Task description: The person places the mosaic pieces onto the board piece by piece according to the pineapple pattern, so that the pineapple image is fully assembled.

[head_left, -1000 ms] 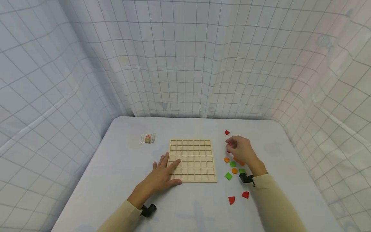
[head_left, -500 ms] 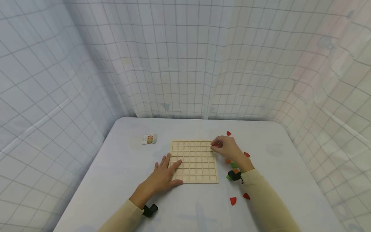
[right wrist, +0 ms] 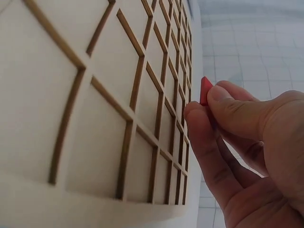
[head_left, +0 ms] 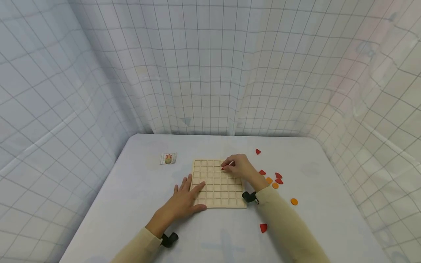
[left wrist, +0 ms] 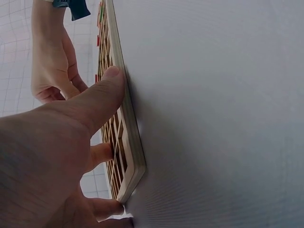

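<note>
A square wooden grid board [head_left: 217,190] with shallow compartments lies on the white table. My left hand [head_left: 184,201] rests on its left side with the fingers spread; in the left wrist view the thumb [left wrist: 102,95] presses the board's near edge. Between thumb and fingertips, my right hand [head_left: 240,166] pinches a small red quarter-circle piece [right wrist: 205,90]. It hovers over the far right part of the grid, close above the compartments. The compartments that show hold no pieces.
Right of the board lie several red pieces [head_left: 278,175] and orange pieces [head_left: 294,201]. One red piece [head_left: 263,228] sits nearer the front. A small picture card [head_left: 168,158] lies at the back left. White gridded curtains [head_left: 204,73] surround the table.
My right hand has picked up a red piece from the right of the board and carried it left over the grid. The left hand stays in place.
</note>
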The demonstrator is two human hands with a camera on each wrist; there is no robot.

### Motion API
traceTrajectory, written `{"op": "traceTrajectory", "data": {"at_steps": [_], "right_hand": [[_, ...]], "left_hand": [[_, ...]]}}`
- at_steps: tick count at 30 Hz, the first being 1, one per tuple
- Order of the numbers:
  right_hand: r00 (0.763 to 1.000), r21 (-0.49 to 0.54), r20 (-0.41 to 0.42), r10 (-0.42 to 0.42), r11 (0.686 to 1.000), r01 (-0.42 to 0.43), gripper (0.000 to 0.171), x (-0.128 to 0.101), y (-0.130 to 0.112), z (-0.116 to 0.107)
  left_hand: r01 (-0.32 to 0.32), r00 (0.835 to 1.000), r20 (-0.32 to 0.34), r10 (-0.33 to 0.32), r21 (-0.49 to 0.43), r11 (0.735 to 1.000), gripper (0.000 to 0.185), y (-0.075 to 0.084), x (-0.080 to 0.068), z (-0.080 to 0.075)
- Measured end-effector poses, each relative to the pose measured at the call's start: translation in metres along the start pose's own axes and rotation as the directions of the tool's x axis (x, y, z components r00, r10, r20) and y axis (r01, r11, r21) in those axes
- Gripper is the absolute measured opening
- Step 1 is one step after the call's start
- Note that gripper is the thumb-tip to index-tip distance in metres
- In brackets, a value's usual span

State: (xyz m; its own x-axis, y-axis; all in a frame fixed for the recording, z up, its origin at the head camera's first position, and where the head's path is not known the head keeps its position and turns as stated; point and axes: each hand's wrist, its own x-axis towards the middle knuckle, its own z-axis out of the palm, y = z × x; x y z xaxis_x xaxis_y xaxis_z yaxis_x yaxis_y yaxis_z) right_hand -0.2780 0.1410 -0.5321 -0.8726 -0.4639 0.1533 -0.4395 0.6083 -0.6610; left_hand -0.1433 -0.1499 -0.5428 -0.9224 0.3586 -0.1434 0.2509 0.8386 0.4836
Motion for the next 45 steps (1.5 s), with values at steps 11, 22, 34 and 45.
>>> {"op": "traceTrajectory", "data": {"at_steps": [11,22,34,45], "right_hand": [[1.000,-0.003,-0.012,0.011,1.000,-0.011,0.004,0.013,-0.003,0.021],[0.999,0.004,-0.005,0.054,0.999,-0.054,0.006,0.019,-0.011,0.027],[0.999,-0.022,-0.013,-0.029,0.999,0.029,0.008,0.030,0.019,0.042],[0.997,-0.008,0.022,0.076,0.997,-0.076,0.011,0.015,-0.012,0.024]], "left_hand": [[-0.025,1.000,-0.015,0.025,0.004,1.000,0.090,0.004,-0.002,0.004],[-0.014,1.000,-0.009,0.015,0.020,1.000,0.092,0.003,-0.001,0.004],[-0.011,1.000,-0.007,0.011,0.010,1.000,0.093,0.005,-0.004,0.000],[-0.014,1.000,-0.015,0.015,0.026,1.000,0.092,0.001,0.000,0.001]]}}
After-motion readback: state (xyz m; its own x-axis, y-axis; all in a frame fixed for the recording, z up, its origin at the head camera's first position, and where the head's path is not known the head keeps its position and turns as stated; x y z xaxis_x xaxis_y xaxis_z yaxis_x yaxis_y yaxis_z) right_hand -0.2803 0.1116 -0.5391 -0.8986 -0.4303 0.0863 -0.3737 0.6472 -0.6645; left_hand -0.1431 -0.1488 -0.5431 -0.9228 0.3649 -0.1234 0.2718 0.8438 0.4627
